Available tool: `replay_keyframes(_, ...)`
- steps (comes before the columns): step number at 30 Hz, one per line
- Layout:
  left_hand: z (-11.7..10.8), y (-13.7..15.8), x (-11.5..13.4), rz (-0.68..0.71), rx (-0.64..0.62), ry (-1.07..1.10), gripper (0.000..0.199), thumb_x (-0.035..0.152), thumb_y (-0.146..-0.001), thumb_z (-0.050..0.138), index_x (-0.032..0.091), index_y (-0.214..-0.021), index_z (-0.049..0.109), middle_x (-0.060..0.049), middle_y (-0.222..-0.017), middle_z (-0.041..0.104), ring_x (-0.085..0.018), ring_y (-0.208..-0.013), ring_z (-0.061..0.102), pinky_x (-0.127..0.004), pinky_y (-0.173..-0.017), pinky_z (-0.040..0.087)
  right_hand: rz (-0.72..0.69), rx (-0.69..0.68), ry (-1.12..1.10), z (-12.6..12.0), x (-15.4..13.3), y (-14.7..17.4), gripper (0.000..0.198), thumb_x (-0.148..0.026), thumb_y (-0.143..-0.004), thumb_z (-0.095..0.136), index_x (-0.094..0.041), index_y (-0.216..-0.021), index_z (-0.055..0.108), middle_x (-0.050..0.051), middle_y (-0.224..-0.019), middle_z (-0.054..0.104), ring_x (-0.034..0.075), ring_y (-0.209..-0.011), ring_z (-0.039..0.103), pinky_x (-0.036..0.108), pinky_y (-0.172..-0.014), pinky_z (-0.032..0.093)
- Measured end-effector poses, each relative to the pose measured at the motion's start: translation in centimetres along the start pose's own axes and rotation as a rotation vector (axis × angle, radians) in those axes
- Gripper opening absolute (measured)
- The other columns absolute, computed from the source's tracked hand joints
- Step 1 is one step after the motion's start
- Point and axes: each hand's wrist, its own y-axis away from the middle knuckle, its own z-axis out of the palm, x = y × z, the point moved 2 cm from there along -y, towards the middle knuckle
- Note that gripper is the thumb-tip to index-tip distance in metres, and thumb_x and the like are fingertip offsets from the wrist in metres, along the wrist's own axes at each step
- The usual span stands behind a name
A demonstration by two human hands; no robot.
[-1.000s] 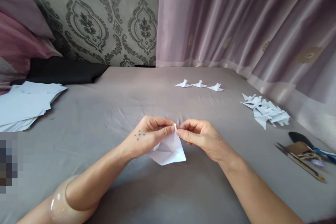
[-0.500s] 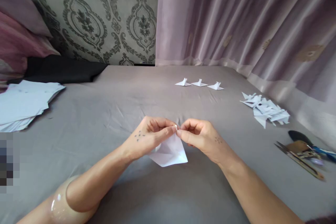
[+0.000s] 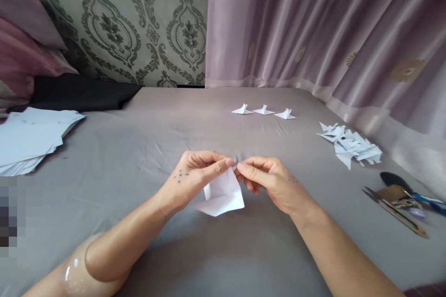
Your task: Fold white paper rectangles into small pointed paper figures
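Note:
A partly folded sheet of white paper (image 3: 223, 197) hangs from my fingers above the grey cloth surface, its wide end toward me. My left hand (image 3: 195, 176) pinches it near the top corner between thumb and fingers. At the paper's upper right edge is my right hand (image 3: 266, 174), thumb and forefinger pressed together close to the tip. Whether a bit of paper lies between those right fingertips is hidden. Farther off stand three small folded paper figures (image 3: 264, 110) in a row.
A stack of white paper (image 3: 31, 137) lies at the left, before a black cloth (image 3: 83, 93). To the right is a heap of folded paper pieces (image 3: 351, 144). Nearer me lie pointed scissors or tweezers (image 3: 393, 211) and keys (image 3: 400, 201). A curtain (image 3: 313, 23) hangs behind.
My right fingertips have moved slightly apart from my left thumb at the paper's tip. The left hand and paper have shifted a little up and left.

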Motion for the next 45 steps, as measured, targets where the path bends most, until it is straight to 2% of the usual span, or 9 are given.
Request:
replay_keyframes(7,0.1,0.0,-0.3,0.07,0.005,-0.005,0.018,0.031,-0.082,0.068,0.015,-0.075,0.074,-0.001,-0.069,0.068,-0.009,-0.062,0.057,-0.017,-0.056,0.043,0.024,-0.001,-0.012,0.5,0.6,-0.2,0.032,-0.051,-0.075,0.071,-0.019,-0.077,0.071,-0.004,-0.06,0.051,0.008,-0.057,0.044,0.024,-0.054,0.032)
replay_keyframes(18,0.0,-0.2,-0.5,0.045,0.097,-0.083,0.024,0.04,-0.077,0.07,0.016,-0.074,0.073,-0.001,-0.066,0.065,-0.009,-0.054,0.05,-0.018,-0.048,0.038,0.068,-0.026,-0.134,0.2,1.5,-0.8,0.02,-0.037,-0.066,0.082,-0.022,-0.077,0.073,-0.001,-0.079,0.069,0.014,-0.08,0.06,0.03,-0.081,0.043)
replay_keyframes(24,-0.7,-0.6,-0.8,0.152,0.104,-0.417,0.027,0.041,-0.085,0.059,0.018,-0.08,0.073,-0.002,-0.07,0.068,-0.013,-0.062,0.057,-0.022,-0.056,0.042,0.081,-0.049,-0.084,-0.2,2.2,-1.3,0.018,-0.033,-0.071,0.076,-0.024,-0.087,0.075,0.0,-0.087,0.071,0.014,-0.085,0.061,0.031,-0.086,0.044)
replay_keyframes(28,-2.6,-1.7,-2.2,0.26,0.292,-0.904,0.027,0.032,-0.092,0.048,0.019,-0.084,0.071,-0.002,-0.073,0.068,-0.015,-0.066,0.06,-0.024,-0.063,0.044,-0.009,0.192,0.137,-0.4,2.0,-1.6,0.025,-0.027,-0.081,0.06,-0.027,-0.104,0.071,0.001,-0.098,0.069,0.013,-0.078,0.059,0.029,-0.075,0.046)
replay_keyframes(31,-4.3,-2.4,-3.4,0.345,0.418,-1.137,0.03,0.028,-0.095,0.04,0.018,-0.095,0.069,-0.008,-0.089,0.069,-0.017,-0.074,0.063,-0.026,-0.066,0.046,-0.216,0.312,0.327,0.1,2.0,-1.7,0.025,-0.024,-0.082,0.057,-0.025,-0.104,0.067,0.002,-0.101,0.066,0.013,-0.076,0.059,0.027,-0.07,0.047)
replay_keyframes(34,-5.1,-2.7,-4.0,0.463,0.381,-1.184,0.031,0.021,-0.095,0.037,0.017,-0.112,0.063,-0.01,-0.103,0.067,-0.018,-0.082,0.064,-0.027,-0.07,0.049,-0.467,0.295,0.555,0.9,2.5,-1.8,0.023,-0.02,-0.084,0.053,-0.023,-0.103,0.066,0.004,-0.102,0.061,0.012,-0.073,0.057,0.026,-0.07,0.048)
replay_keyframes(36,-5.0,-2.7,-4.0,0.545,0.334,-1.176,0.033,0.016,-0.095,0.035,0.016,-0.117,0.06,-0.011,-0.106,0.067,-0.017,-0.086,0.064,-0.027,-0.073,0.05,-0.554,0.262,0.757,1.4,3.1,-1.9,0.027,-0.016,-0.088,0.05,-0.024,-0.108,0.066,0.005,-0.102,0.058,0.012,-0.073,0.056,0.026,-0.069,0.047)
replay_keyframes(40,-4.3,-2.7,-3.8,0.635,0.271,-1.158,0.034,0.015,-0.096,0.033,0.017,-0.117,0.06,-0.011,-0.109,0.067,-0.017,-0.089,0.064,-0.028,-0.076,0.05,-0.621,0.274,1.145,2.0,4.0,-2.3,0.033,-0.012,-0.092,0.044,-0.025,-0.11,0.068,0.005,-0.094,0.055,0.013,-0.071,0.053,0.026,-0.06,0.04)
replay_keyframes(45,-3.9,-2.7,-3.6,0.628,0.286,-1.124,0.036,0.023,-0.099,0.035,0.02,-0.131,0.05,-0.008,-0.102,0.069,-0.016,-0.084,0.065,-0.027,-0.076,0.048,-0.693,0.337,1.399,2.5,4.0,-2.9,0.031,-0.011,-0.093,0.043,-0.022,-0.098,0.072,0.004,-0.082,0.056,0.014,-0.067,0.049,0.028,-0.06,0.034)
